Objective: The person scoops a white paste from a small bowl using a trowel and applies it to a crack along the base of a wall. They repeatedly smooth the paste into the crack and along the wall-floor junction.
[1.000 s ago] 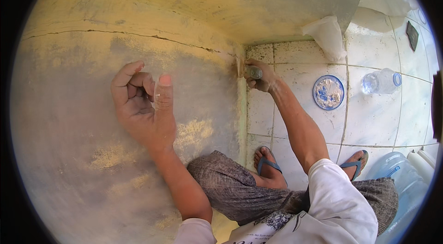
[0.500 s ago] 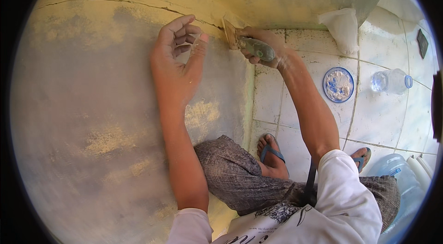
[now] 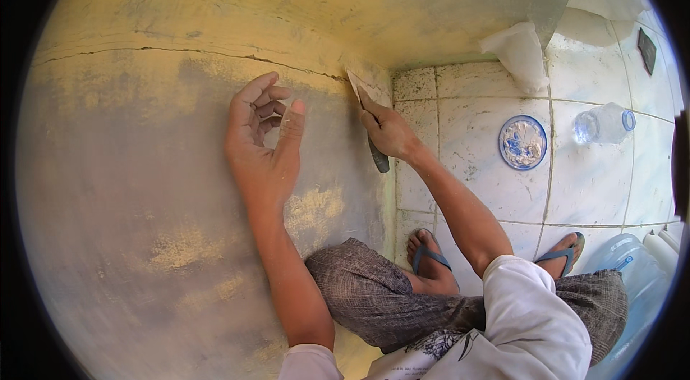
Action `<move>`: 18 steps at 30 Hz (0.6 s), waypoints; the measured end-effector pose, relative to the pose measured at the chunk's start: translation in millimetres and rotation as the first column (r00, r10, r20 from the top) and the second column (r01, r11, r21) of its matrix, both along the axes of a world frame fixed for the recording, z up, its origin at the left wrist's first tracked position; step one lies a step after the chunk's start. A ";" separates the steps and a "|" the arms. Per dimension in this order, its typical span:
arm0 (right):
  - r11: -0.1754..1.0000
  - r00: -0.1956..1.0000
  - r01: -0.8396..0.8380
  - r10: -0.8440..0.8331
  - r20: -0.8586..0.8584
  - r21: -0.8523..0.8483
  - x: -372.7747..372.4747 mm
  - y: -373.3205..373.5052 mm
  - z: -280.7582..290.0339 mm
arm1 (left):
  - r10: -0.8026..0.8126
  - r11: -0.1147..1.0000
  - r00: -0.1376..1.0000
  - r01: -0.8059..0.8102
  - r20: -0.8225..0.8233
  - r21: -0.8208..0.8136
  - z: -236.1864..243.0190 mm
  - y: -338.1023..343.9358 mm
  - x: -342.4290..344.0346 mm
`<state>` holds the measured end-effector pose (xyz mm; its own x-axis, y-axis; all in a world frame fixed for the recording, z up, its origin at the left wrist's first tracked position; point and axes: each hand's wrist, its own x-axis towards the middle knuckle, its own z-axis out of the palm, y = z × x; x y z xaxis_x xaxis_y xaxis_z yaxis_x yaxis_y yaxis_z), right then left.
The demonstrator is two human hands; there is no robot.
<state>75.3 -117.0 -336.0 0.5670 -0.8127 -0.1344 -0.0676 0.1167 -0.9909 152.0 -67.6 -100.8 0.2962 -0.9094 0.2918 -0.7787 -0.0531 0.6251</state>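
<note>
My right hand (image 3: 392,133) grips a putty knife (image 3: 379,158), its dark handle pointing down and its blade up at the wall. The blade's edge is by the right end of a long thin crack (image 3: 215,53), close to the corner. My left hand (image 3: 259,137) is raised in front of the wall (image 3: 136,171), left of the knife. Its fingers are loosely curled, the thumb stands apart, and I see nothing held between them. Pale dust or filler coats the fingers. The wall has worn yellow and grey patches.
On the white tiled floor (image 3: 467,157) sit a blue-rimmed round dish of whitish paste (image 3: 523,143) and a clear plastic bottle (image 3: 602,124). A white plastic bag (image 3: 519,56) leans by the adjoining wall. A large bluish bottle (image 3: 624,308) lies beside my leg; a dark flat piece (image 3: 646,51) is farther off.
My right hand has turned the putty knife, so its handle now points down rather than rightward. In the picture, my left hand sits lower and slightly farther left. The view has shifted.
</note>
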 end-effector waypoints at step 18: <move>0.720 0.954 -0.078 -0.148 0.262 0.690 -28.5 -15.3 -23.8 | -0.012 0.998 0.995 0.019 0.101 -0.066 2.7 13.1 3.0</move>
